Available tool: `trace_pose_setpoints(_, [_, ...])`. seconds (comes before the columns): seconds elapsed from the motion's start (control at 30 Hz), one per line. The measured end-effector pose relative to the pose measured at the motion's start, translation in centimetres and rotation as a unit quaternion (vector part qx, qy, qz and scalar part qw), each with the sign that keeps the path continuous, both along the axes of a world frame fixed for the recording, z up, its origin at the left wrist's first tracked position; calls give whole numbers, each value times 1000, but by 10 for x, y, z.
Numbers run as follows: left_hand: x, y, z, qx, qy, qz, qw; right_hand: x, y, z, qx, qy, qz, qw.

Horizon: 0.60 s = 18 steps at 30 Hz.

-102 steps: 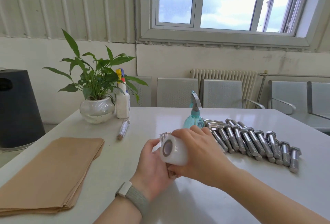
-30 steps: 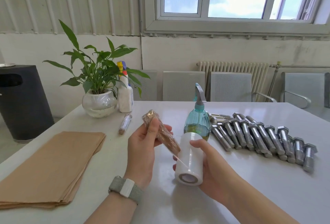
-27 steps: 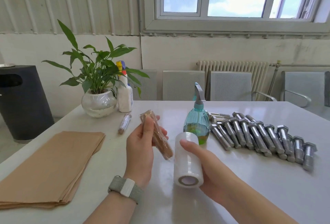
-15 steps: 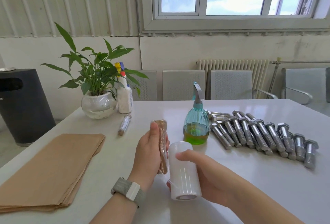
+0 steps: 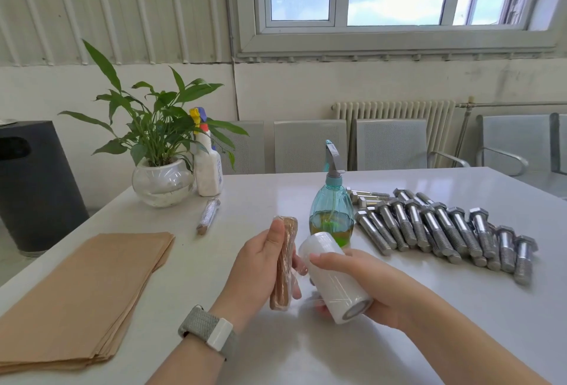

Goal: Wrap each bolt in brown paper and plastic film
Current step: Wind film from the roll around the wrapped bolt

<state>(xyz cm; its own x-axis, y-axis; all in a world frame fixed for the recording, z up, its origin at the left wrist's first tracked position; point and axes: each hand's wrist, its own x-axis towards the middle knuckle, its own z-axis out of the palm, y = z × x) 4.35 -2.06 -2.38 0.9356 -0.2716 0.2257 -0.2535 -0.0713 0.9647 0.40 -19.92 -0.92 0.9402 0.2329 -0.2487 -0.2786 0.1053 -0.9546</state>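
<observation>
My left hand (image 5: 256, 265) grips a bolt wrapped in brown paper and film (image 5: 285, 262), held nearly upright above the white table (image 5: 460, 308). Right beside it, my right hand (image 5: 365, 280) holds a white roll of plastic film (image 5: 333, 275), tilted with its open core toward me; a short strip of film runs from the roll to the bolt. Several bare steel bolts (image 5: 441, 228) lie in a row at the right. A stack of brown paper sheets (image 5: 79, 295) lies at the left. Another wrapped bolt (image 5: 208, 215) lies near the plant.
A teal spray bottle (image 5: 331, 213) stands just behind my hands. A potted plant in a glass bowl (image 5: 162, 182) and a white spray bottle (image 5: 208, 170) stand at the back left. A black bin (image 5: 33, 185) stands left of the table; grey chairs (image 5: 310, 145) line the wall.
My left hand has turned the wrapped bolt from tilted to nearly upright and lowered it. My right hand has brought the film roll close beside it and tipped it over.
</observation>
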Motion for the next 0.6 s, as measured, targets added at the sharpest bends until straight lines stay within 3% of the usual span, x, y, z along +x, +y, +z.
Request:
trace_pose_setpoints(0.13, [-3, -2, -2, 37, -11, -24, 999, 3, -4, 0, -47, -6, -7, 999])
trace_pose_setpoints(0.4, [-8, -7, 0, -33, 48, -85, 995, 7, -11, -3, -46, 49, -50, 996])
trace_pose_setpoints(0.6, [-7, -9, -4, -64, 79, -77, 992, 7, -9, 0, -63, 20, -62, 996])
